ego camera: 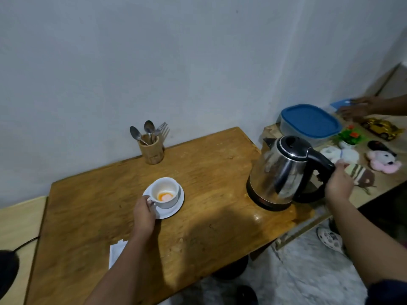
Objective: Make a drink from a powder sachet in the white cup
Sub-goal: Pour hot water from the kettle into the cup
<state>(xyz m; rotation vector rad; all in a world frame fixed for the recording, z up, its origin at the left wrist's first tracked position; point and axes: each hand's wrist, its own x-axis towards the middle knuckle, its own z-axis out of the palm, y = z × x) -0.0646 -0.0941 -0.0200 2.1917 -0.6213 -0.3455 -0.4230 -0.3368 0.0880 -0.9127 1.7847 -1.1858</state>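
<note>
The white cup stands on a white saucer in the middle of the wooden table, with orange powder at its bottom. My left hand grips the cup's handle. At the table's right edge stands a steel kettle with a black lid and base; its spout faces away from me. My right hand is closed around the kettle's black handle. A white sachet lies near the table's front, partly hidden by my left forearm.
A wooden holder with spoons and a fork stands by the wall. On the side shelf to the right are a blue-lidded box, plush toys, a toy car and another person's hand. A black cable lies at far left.
</note>
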